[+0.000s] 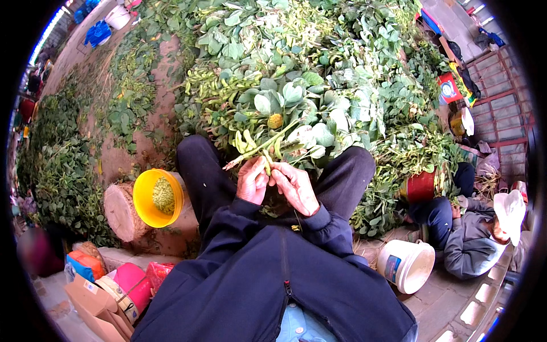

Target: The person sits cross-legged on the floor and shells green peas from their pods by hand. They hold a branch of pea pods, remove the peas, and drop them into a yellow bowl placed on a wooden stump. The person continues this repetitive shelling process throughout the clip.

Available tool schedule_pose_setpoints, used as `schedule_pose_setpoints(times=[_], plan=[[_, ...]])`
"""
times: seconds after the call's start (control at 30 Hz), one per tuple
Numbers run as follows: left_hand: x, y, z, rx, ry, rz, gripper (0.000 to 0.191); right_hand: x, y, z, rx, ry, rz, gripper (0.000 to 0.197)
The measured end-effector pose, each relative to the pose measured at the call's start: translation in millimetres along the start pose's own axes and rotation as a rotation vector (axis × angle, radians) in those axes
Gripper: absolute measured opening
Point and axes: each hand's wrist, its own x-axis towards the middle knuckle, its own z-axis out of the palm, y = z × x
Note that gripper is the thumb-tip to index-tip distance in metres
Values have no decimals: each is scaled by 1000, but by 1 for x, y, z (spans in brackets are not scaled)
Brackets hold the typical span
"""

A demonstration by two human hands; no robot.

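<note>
Between my knees, both hands meet at a green soybean stalk [275, 138] that bears plump pods and leaves. The fingers of my left hand [252, 183] are closed at the stalk, near its cut end. A single green pod [268, 161] hangs down between the two hands, and the thumb and fingers of my right hand [295, 188] pinch at its lower end. Whether the pod is still joined to the stalk cannot be made out. Left of my knee, a yellow bucket [141, 199] lies tipped towards me with shelled green beans [164, 196] inside.
A large heap of soybean plants [299, 81] spreads before me. The yellow bucket is beside a log stump [124, 211]. At right are a white bucket [389, 265] and a seated person [470, 243] near a red tin [421, 186]. A cardboard box [96, 301] stands behind left.
</note>
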Motion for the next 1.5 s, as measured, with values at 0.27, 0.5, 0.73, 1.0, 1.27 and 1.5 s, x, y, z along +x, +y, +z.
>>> schedule_pose_setpoints(times=[0.27, 0.5, 0.73, 1.0, 1.27, 1.5], plan=[[3, -1, 4, 90, 77, 49, 7, -2, 10, -4, 133, -9, 10, 29], [3, -4, 5, 140, 143, 91, 6, 3, 10, -1, 233, -10, 103, 25], [3, -3, -4, -11, 18, -20, 15, 7, 17, -3, 391, -55, 181, 17], [-6, 4, 27, 411, 182, 43, 9, 9, 10, 4, 212, 8, 99, 17], [-13, 6, 20, 449, 145, 111, 19, 11, 12, -1, 420, -36, 230, 16], [-14, 10, 14, 383, 70, 53, 22, 7, 13, -9, 604, -61, 290, 15]])
